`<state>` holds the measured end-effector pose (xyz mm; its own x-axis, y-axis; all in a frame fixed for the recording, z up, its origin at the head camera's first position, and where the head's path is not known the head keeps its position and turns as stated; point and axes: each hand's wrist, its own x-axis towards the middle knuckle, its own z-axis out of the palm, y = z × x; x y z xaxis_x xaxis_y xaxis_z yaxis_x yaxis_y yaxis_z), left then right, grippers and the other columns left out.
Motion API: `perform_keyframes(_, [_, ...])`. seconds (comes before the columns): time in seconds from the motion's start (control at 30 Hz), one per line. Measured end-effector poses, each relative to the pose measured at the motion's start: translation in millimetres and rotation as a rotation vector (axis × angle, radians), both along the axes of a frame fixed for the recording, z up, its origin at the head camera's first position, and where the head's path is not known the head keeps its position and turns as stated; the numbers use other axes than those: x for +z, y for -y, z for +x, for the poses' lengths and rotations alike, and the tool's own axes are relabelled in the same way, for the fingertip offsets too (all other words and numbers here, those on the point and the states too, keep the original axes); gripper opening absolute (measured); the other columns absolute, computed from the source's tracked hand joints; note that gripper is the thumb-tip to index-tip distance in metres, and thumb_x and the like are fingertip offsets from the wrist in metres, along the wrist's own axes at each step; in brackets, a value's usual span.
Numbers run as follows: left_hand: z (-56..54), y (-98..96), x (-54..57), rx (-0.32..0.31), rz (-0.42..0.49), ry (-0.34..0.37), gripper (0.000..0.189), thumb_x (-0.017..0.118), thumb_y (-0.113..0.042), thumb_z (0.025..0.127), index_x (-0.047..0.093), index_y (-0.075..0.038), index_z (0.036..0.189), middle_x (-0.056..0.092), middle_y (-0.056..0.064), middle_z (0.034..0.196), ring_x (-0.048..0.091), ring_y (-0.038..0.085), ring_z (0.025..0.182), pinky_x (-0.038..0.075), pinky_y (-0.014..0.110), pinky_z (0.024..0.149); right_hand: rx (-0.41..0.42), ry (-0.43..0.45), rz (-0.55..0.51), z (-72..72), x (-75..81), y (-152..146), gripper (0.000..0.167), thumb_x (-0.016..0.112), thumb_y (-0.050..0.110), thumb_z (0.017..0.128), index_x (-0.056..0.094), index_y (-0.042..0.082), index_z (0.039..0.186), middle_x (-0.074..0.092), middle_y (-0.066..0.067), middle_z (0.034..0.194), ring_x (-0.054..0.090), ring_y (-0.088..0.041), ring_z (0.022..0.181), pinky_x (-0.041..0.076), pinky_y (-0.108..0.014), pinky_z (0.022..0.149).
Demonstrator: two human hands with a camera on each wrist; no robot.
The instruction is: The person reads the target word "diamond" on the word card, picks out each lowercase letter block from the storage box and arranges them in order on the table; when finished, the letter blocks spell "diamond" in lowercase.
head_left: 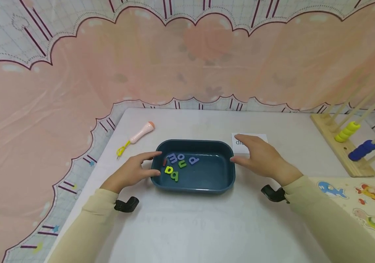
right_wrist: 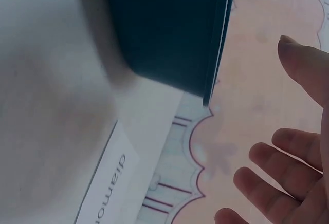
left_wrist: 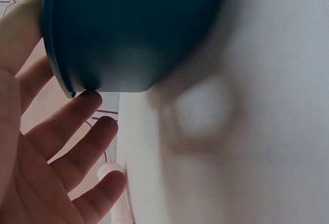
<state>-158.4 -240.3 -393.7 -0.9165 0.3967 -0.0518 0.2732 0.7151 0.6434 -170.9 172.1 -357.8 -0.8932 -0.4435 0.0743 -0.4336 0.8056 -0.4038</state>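
Note:
A dark blue-green tray (head_left: 203, 175) sits on the white table, with several small foam letters (head_left: 175, 159) in purple, green, yellow and red gathered in its left half. At its left end is my left hand (head_left: 129, 171), thumb and forefinger reaching over the rim. The left wrist view shows the other fingers of that hand spread and nearly straight, one fingertip right at the tray's outer side. My right hand (head_left: 264, 157) is held by the right end, its fingers loosely extended and apart from the tray (right_wrist: 169, 34) in the right wrist view.
A white card (head_left: 241, 148) printed with a word starting "diamo" lies partly behind the right hand. Back left is a pink-handled tool (head_left: 142, 132) with a yellow end. A wooden peg stand (head_left: 341, 149) with yellow and blue beads and a cartoon-animal board (head_left: 351, 212) occupy the right.

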Motion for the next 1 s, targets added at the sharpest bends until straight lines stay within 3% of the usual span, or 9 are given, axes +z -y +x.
perform_keyframes(0.63, [1.2, 0.4, -5.9, 0.063, 0.060, 0.092, 0.065, 0.074, -0.028, 0.092, 0.048, -0.008, 0.148, 0.051, 0.016, 0.147, 0.052, 0.036, 0.127, 0.040, 0.056, 0.106, 0.157, 0.016, -0.005, 2.7, -5.3, 58.7, 0.072, 0.076, 0.039, 0.089, 0.050, 0.002, 0.145, 0.053, -0.017, 0.143, 0.048, -0.035, 0.133, 0.038, -0.049, 0.109])
perform_keyframes(1.0, [1.8, 0.9, -8.3, 0.081, 0.065, 0.087, 0.067, 0.076, -0.029, 0.091, 0.048, -0.010, 0.149, 0.051, 0.015, 0.146, 0.052, 0.035, 0.126, 0.040, 0.055, 0.106, 0.253, 0.062, 0.004, 3.6, -13.0, 98.3, 0.067, 0.075, 0.035, 0.091, 0.050, 0.006, 0.146, 0.053, -0.013, 0.145, 0.048, -0.031, 0.134, 0.038, -0.045, 0.110])
